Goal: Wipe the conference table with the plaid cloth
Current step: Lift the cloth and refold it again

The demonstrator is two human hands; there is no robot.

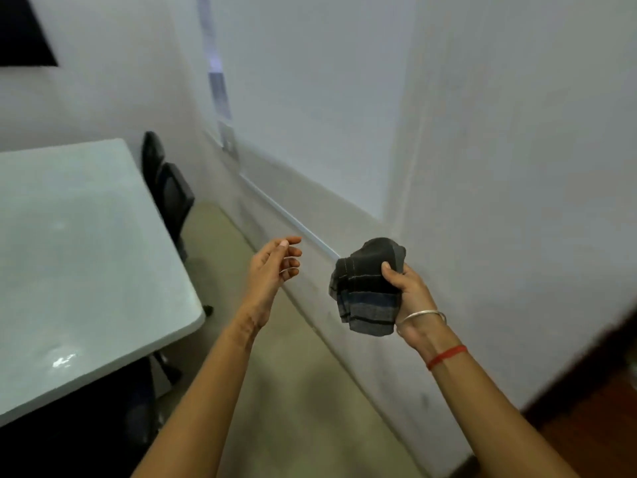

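Note:
The plaid cloth (365,288), dark grey with blue bands, is bunched up in my right hand (412,294), which grips it in the air in front of the wall. My left hand (272,267) hovers open beside it, fingers slightly curled, holding nothing, about a hand's width left of the cloth. The white conference table (79,257) lies to the left, its glossy top bare; both hands are off to the right of its edge, over the floor.
Two black chairs (169,194) stand at the table's far right side. A white wall with a whiteboard (310,115) runs close on the right. A brown wooden door or panel (593,419) is at the lower right. A narrow strip of beige floor (293,391) separates table and wall.

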